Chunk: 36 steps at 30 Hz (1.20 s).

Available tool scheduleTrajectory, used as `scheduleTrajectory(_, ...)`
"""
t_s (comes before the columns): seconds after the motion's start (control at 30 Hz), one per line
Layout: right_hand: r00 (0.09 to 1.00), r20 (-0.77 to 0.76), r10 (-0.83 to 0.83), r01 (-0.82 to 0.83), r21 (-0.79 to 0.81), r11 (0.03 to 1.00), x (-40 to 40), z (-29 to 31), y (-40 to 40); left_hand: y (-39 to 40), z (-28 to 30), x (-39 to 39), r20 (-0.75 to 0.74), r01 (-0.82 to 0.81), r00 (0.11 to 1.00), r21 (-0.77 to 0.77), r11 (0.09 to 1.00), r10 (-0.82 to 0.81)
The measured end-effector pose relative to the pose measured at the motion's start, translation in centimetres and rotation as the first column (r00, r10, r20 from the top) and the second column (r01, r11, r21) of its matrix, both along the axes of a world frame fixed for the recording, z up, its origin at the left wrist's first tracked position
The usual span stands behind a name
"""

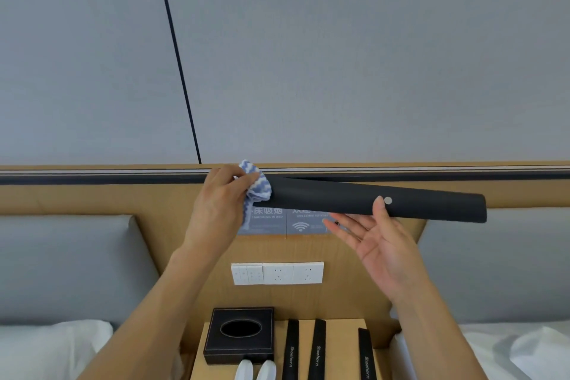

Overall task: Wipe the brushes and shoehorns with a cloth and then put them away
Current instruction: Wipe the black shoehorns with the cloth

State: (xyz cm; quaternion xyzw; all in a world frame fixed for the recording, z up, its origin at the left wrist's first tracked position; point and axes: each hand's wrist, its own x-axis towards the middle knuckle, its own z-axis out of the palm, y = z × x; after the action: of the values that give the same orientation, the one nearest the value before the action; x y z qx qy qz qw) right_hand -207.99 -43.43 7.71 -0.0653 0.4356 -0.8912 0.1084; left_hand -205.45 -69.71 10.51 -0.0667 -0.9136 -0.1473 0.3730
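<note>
My left hand (220, 203) is bunched round the blue-white cloth (257, 183), pressing it on the narrow end of the long black shoehorn (370, 199). Right hand (374, 245) is spread flat, palm up, fingers straight, propping the shoehorn from below w/ a fingertip near its silver stud; not gripping. Shoehorn's held level, up by the headboard ledge. Looks stiff, light, prob. smooth & slippy, so I'd pinch it mid-length, else it'll roll off. Three more sleeves marked Shoehorn (291, 348) lie below on the bench (342, 333) beside a tissue box (239, 335).
</note>
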Motion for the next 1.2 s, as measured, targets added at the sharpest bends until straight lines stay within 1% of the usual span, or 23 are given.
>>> scheduleTrajectory(0.1, 1.0, -0.011, 0.024, -0.023, 0.043, 0.999, -0.3, 0.6, -0.5, 1.9, 0.0, 0.9, -0.007, 0.075, 0.997, -0.054, 0.996, -0.076)
scheduleTrajectory(0.17, 0.999, -0.045, 0.029, -0.022, 0.151, 0.988, -0.5, 1.0, -1.3, 3.8, 0.0, 1.3, 0.019, 0.162, 0.987, -0.066, 0.984, -0.161)
scheduleTrajectory(0.27, 0.995, -0.087, 0.045, -0.012, 0.351, 0.936, -0.6, 1.5, -2.2, 6.0, 0.3, 1.6, 0.059, 0.266, 0.963, -0.067, 0.962, -0.263)
scheduleTrajectory(0.4, 0.987, -0.109, 0.118, -0.052, 0.475, 0.879, -0.6, 1.8, -1.9, 6.5, 1.4, 1.3, 0.07, 0.337, 0.941, -0.096, 0.937, -0.331)
scheduleTrajectory(0.5, 0.971, -0.154, 0.183, -0.085, 0.496, 0.864, -0.2, 1.7, -1.5, 6.8, 2.2, 1.3, 0.038, 0.366, 0.93, -0.114, 0.923, -0.365)
scheduleTrajectory(0.57, 0.951, -0.197, 0.239, -0.111, 0.506, 0.856, -0.1, 1.6, -1.2, 7.1, 2.5, 1.3, -0.01, 0.373, 0.926, -0.13, 0.919, -0.378)
scheduleTrajectory(0.67, 0.905, -0.24, 0.351, -0.175, 0.543, 0.821, 0.2, 1.6, -0.9, 7.7, 2.5, 1.5, -0.068, 0.365, 0.927, -0.056, 0.929, -0.368)
scheduleTrajectory(0.73, 0.906, -0.241, 0.348, -0.168, 0.55, 0.818, 0.4, 1.5, -1.0, 8.1, 2.5, 1.5, -0.093, 0.363, 0.927, -0.006, 0.932, -0.362)
scheduleTrajectory(0.77, 0.909, -0.247, 0.334, -0.152, 0.552, 0.82, 0.4, 1.5, -1.0, 8.2, 2.6, 1.4, -0.087, 0.373, 0.924, -0.01, 0.928, -0.372)
scheduleTrajectory(0.9, 0.915, -0.272, 0.297, -0.116, 0.53, 0.84, 0.5, 1.3, -0.5, 8.2, 2.2, 1.1, 0.034, 0.478, 0.877, -0.175, 0.861, -0.48)
scheduleTrajectory(0.97, 0.923, -0.247, 0.296, -0.137, 0.508, 0.85, 0.7, 1.3, -0.2, 7.9, 1.7, 1.4, 0.096, 0.509, 0.86, -0.175, 0.843, -0.5)
scheduleTrajectory(1.0, 0.923, -0.239, 0.302, -0.148, 0.503, 0.851, 0.8, 1.3, -0.1, 7.9, 1.6, 1.4, 0.103, 0.512, 0.859, -0.163, 0.844, -0.501)
scheduleTrajectory(1.07, 0.921, -0.233, 0.313, -0.155, 0.516, 0.842, 0.9, 1.1, 0.1, 8.0, 1.6, 1.4, 0.077, 0.502, 0.865, -0.145, 0.853, -0.496)
scheduleTrajectory(1.2, 0.916, -0.247, 0.316, -0.126, 0.573, 0.81, 1.0, 1.3, 0.0, 8.4, 2.2, 0.7, -0.024, 0.483, 0.873, -0.09, 0.871, -0.486)
